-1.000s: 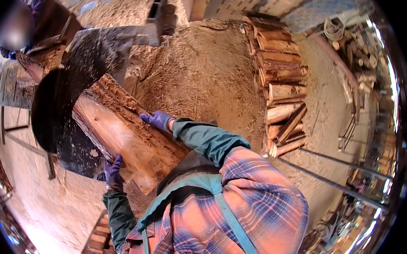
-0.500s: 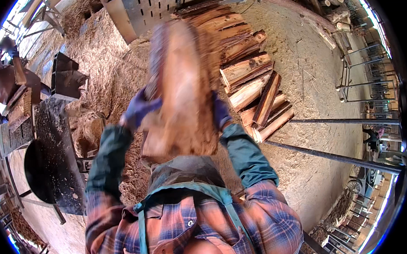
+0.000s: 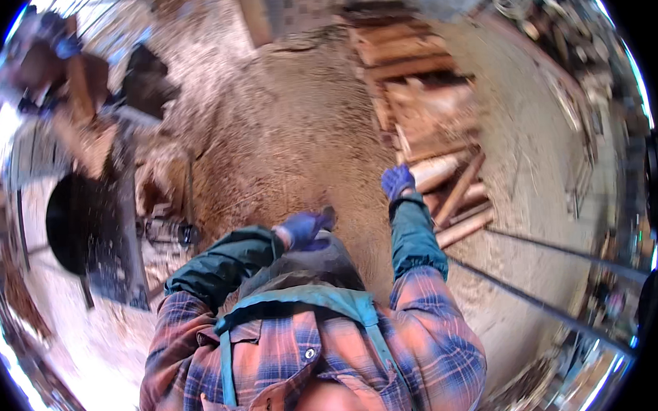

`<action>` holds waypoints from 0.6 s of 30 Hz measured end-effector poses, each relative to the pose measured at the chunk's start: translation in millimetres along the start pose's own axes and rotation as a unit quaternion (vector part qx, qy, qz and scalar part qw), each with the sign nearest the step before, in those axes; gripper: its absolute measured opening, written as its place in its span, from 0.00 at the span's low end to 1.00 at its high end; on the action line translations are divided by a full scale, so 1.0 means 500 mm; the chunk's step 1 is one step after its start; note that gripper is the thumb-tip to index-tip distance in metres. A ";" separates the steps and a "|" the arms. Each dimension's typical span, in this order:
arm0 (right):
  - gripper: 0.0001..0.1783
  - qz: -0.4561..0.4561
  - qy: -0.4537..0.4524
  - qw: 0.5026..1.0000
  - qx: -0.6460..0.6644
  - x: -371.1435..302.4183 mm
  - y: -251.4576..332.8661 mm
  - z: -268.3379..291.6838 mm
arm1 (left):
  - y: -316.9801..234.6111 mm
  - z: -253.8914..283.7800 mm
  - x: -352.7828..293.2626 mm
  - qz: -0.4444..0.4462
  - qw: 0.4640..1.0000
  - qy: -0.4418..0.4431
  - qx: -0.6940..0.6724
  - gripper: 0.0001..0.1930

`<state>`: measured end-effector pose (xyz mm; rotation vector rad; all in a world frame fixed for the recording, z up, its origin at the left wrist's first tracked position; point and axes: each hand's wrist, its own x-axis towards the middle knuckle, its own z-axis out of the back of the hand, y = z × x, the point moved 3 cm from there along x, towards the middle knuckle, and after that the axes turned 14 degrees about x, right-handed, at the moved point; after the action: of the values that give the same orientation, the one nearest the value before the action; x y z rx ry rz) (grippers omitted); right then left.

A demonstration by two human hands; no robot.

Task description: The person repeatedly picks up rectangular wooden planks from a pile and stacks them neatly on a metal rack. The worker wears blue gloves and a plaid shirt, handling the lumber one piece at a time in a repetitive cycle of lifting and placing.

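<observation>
L hand [image 3: 304,229] loosely spread, empty; R hand [image 3: 397,181] nr split logs [image 3: 432,118], can't tell grip.

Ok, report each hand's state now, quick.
Left hand: open, holding nothing.
Right hand: beside the wood; too blurred to tell whether open or closed.

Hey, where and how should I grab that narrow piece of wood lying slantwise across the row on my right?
Probably around the middle of the slanted piece, from above, with the nearer right hand across its long edges: it looks slim and lies on top of the wood row, upper side uncovered. Blur hides any finger room underneath.
</observation>
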<state>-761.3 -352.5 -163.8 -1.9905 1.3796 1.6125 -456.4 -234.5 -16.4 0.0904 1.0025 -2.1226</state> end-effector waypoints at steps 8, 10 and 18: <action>0.42 -0.193 0.247 0.905 -0.289 -0.084 -0.529 -0.411 | 0.186 -0.154 -0.520 0.335 0.935 0.041 -0.107 0.31; 0.44 -0.155 0.303 0.861 -0.378 -0.162 -0.652 -0.596 | 0.202 -0.146 -0.593 0.401 0.896 -0.050 -0.182 0.30; 0.38 -0.009 0.345 0.740 -0.577 -0.180 -0.980 -0.965 | 0.285 -0.186 -0.731 0.416 0.684 -0.375 -0.467 0.25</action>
<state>-72.6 -372.8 -86.4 -3.5399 0.3019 2.0594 -127.9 -2.0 -37.5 -0.6601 1.0796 -0.5190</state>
